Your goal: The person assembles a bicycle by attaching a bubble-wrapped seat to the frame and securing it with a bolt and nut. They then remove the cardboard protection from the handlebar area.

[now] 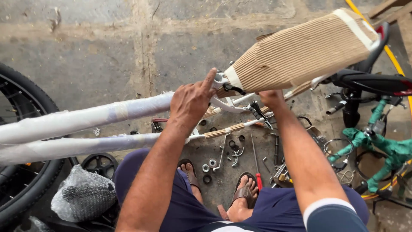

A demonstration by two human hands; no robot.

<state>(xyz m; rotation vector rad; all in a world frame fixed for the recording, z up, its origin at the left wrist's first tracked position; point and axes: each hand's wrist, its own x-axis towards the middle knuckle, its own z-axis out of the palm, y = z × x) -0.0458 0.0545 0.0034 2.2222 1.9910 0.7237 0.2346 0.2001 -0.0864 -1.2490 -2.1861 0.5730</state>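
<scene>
Seen from above: a white bicycle frame (234, 103) lying across the lap, its two long tubes (86, 118) sleeved in smooth, faintly glossy white foam wrap, running off to the left of both hands; ribbed brown corrugated cardboard (300, 51), taped white at both ends, bulking over the frame's upper part, up and right of the hands; thinner strips of the same ribbed card (225, 131) bound round the slim stays just below the left hand (191, 101). Left hand draped over the wrapped upper tube, fingers spread loosely, forefinger stretched to touch a small metal fitting (221, 79) at the cardboard's lower edge; gripping or merely resting, cannot tell. Right hand (271, 98) tucked under the cardboard's lower edge, fingers hidden; open or closed, cannot tell. Below the hands, between two sandalled feet (244, 191), rough grey concrete floor (107, 51) strewn with round washers (209, 164), bent metal levers and a red-handled screwdriver (257, 172); little bare ground there. Far left of the left hand, a knobbly black tyre (25, 111) and a crinkled bubble-wrap bundle (81, 193); right of the right hand, a black saddle (369, 79) and a green-wrapped frame (386, 148), crowding that side; open concrete beyond the tubes, above the left hand.
</scene>
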